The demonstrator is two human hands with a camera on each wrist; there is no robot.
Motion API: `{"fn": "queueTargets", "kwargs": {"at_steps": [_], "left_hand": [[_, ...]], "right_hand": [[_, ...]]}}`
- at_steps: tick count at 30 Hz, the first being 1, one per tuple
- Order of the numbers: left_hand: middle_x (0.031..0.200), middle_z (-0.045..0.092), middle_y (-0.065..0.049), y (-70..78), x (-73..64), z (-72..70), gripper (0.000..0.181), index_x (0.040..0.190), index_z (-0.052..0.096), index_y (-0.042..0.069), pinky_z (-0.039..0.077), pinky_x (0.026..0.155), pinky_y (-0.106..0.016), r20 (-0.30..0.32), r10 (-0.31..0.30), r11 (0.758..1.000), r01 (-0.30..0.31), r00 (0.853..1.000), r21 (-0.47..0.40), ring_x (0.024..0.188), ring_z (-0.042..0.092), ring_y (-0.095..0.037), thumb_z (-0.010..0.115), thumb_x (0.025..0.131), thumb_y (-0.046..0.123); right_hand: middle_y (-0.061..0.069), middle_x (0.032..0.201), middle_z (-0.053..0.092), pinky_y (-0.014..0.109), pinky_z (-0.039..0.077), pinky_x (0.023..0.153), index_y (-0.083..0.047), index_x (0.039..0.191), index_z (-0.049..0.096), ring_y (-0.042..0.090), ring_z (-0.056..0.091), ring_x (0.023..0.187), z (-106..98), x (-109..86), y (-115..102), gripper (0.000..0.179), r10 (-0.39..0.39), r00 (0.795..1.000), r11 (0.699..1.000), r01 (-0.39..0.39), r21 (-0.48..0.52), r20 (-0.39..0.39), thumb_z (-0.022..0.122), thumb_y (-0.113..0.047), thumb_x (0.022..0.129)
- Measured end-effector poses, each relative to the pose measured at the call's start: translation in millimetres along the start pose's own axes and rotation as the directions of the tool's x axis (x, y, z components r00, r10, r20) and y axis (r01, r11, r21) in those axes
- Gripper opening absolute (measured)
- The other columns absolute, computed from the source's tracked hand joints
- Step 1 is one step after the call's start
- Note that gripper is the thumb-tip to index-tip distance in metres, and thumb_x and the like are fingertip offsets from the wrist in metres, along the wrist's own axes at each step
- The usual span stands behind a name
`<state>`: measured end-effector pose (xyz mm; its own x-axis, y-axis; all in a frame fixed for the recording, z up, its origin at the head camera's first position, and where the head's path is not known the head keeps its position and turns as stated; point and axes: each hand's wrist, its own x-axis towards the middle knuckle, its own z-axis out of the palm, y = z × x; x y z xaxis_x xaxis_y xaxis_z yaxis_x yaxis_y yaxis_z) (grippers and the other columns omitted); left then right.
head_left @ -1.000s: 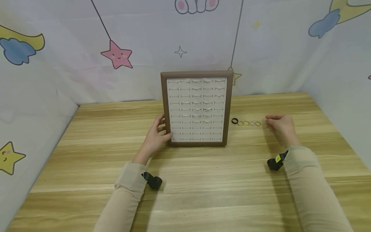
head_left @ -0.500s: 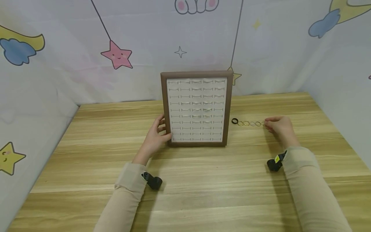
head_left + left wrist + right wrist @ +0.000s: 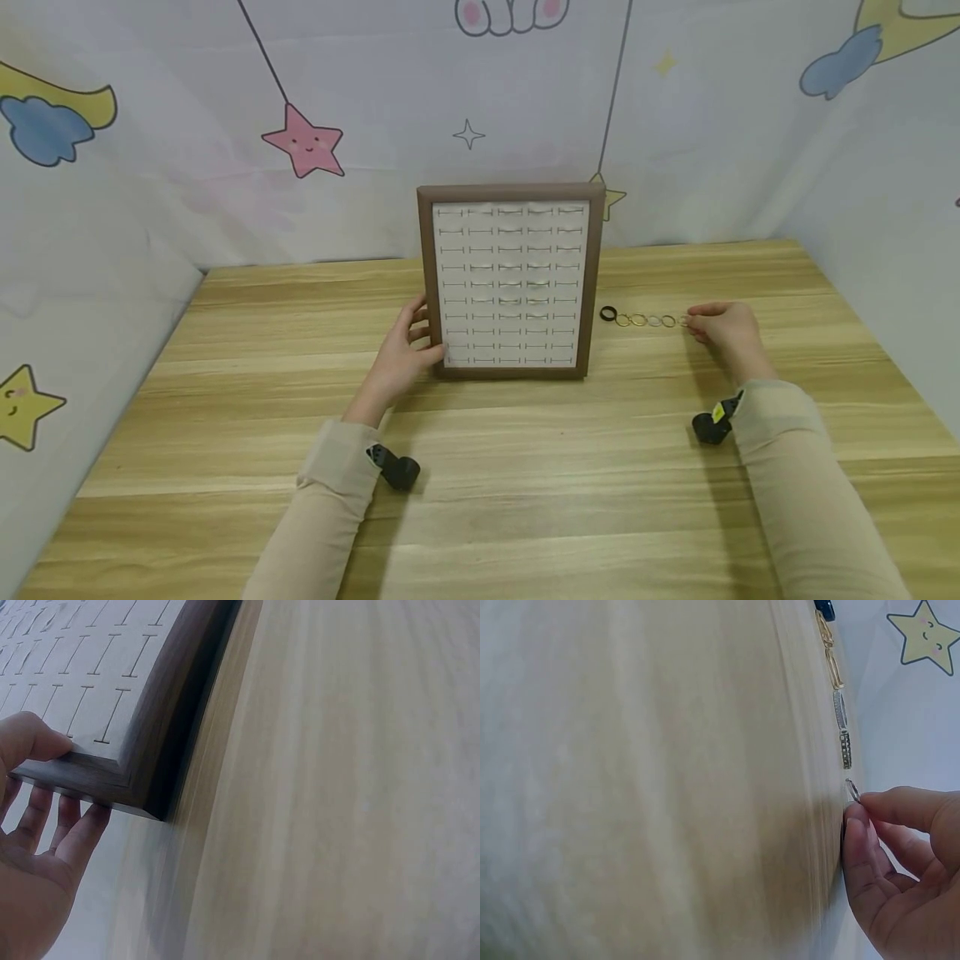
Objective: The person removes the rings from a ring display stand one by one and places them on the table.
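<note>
A brown-framed ring display board (image 3: 595, 283), its white face cut with rows of slits, stands upright on the table. My left hand (image 3: 401, 354) grips its lower left edge. In the left wrist view the thumb (image 3: 41, 741) presses the front and the fingers lie against the outer side. Right of the board, my right hand (image 3: 731, 329) pinches a thin silver ring (image 3: 853, 792) between thumb and index finger, low at the right end of a row of rings. That row holds a black ring (image 3: 825, 609), gold rings (image 3: 834, 669), a silver ring (image 3: 841, 710) and a dark studded ring (image 3: 846, 750).
The wood-grain table (image 3: 487, 483) extends around the board and both arms. Behind it hangs a white cloth (image 3: 375, 208) printed with stars, moons and clouds. A small black camera sits on each wrist.
My right hand has lowered slightly with the ring, bringing it down beside the right end of the row. The left hand and the board have stayed in place.
</note>
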<state>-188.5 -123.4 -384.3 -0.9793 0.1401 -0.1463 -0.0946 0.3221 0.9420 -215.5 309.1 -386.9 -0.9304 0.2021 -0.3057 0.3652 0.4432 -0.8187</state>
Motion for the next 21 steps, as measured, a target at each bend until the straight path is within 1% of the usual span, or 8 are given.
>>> {"fn": "queueTargets", "kwargs": {"at_steps": [7,10,12,15,17,18,19,21], "left_hand": [[0.151,0.029,-0.014,-0.4,1.6,0.6,0.083,0.154,0.015,0.019,0.040,0.107,-0.049,0.003,-0.008,1.000,0.008,1.000,-0.008,0.137,0.037,-0.034,0.061,0.087,-0.001],[0.151,0.029,-0.015,0.9,0.4,1.2,0.082,0.154,0.016,0.019,0.041,0.106,-0.049,0.001,0.009,1.000,-0.009,1.000,-0.014,0.136,0.038,-0.036,0.060,0.087,-0.001],[0.149,0.031,-0.016,2.0,-0.4,2.1,0.081,0.153,0.018,0.018,0.044,0.104,-0.047,-0.012,0.018,1.000,-0.018,1.000,-0.007,0.135,0.040,-0.037,0.060,0.087,-0.001],[0.149,0.032,-0.017,2.2,-2.0,2.6,0.081,0.153,0.019,0.018,0.042,0.106,-0.046,-0.016,0.027,0.999,-0.027,1.000,-0.019,0.135,0.039,-0.037,0.060,0.086,-0.002],[0.150,0.032,-0.017,1.8,-2.8,2.6,0.080,0.153,0.020,0.017,0.040,0.109,-0.046,-0.016,0.027,0.999,-0.028,1.000,-0.027,0.136,0.039,-0.036,0.060,0.086,-0.002],[0.151,0.031,-0.016,1.2,-3.2,2.0,0.080,0.153,0.020,0.018,0.037,0.111,-0.046,-0.011,0.025,0.999,-0.025,1.000,-0.038,0.137,0.038,-0.035,0.060,0.087,-0.001],[0.152,0.031,-0.015,0.8,-3.8,1.0,0.078,0.153,0.020,0.018,0.035,0.113,-0.046,-0.011,0.026,0.999,-0.026,1.000,-0.039,0.138,0.037,-0.035,0.060,0.088,0.000],[0.153,0.032,-0.013,1.5,-5.8,-2.1,0.073,0.153,0.021,0.018,0.033,0.114,-0.046,-0.022,0.026,0.999,-0.026,0.999,-0.029,0.139,0.035,-0.033,0.058,0.091,0.006]], "right_hand": [[-0.026,0.065,0.051,0.011,0.052,0.063,0.018,0.131,0.045,-0.011,0.054,0.064,-2,-2.4,2,0.046,-0.027,1.000,1.000,0.027,0.005,-0.004,0.055,-0.007,0.093],[-0.025,0.065,0.052,0.010,0.051,0.062,0.018,0.131,0.044,-0.010,0.054,0.063,-3,-4.1,3,0.046,-0.049,0.999,0.999,0.049,0.018,-0.015,0.053,-0.008,0.094],[-0.024,0.064,0.053,0.010,0.051,0.060,0.018,0.131,0.043,-0.008,0.054,0.062,-4,-5.7,3,0.046,-0.061,0.998,0.997,0.062,0.038,-0.026,0.050,-0.009,0.095],[-0.022,0.067,0.054,0.011,0.050,0.059,0.015,0.133,0.042,-0.007,0.054,0.062,-6,-8.3,-1,0.047,-0.044,0.997,0.995,0.050,0.092,-0.060,0.046,-0.013,0.096],[-0.019,0.077,0.054,0.010,0.050,0.062,0.010,0.137,0.041,-0.007,0.053,0.066,-7,-9.9,-6,0.049,-0.028,0.996,0.995,0.036,0.098,-0.090,0.043,-0.019,0.097],[-0.016,0.084,0.055,0.010,0.050,0.065,0.008,0.138,0.041,-0.007,0.052,0.069,-7,-10.8,-9,0.050,-0.023,0.994,0.995,0.033,0.089,-0.111,0.041,-0.022,0.098],[-0.009,0.094,0.057,0.011,0.050,0.069,0.005,0.140,0.040,-0.006,0.052,0.073,-8,-12.0,-12,0.051,-0.022,0.992,0.997,0.032,0.074,-0.126,0.040,-0.026,0.099],[0.004,0.115,0.055,0.016,0.050,0.079,0.000,0.144,0.038,-0.001,0.052,0.084,-9,-14.9,-19,0.055,-0.037,0.987,0.999,0.042,0.030,-0.157,0.035,-0.033,0.100]]}}
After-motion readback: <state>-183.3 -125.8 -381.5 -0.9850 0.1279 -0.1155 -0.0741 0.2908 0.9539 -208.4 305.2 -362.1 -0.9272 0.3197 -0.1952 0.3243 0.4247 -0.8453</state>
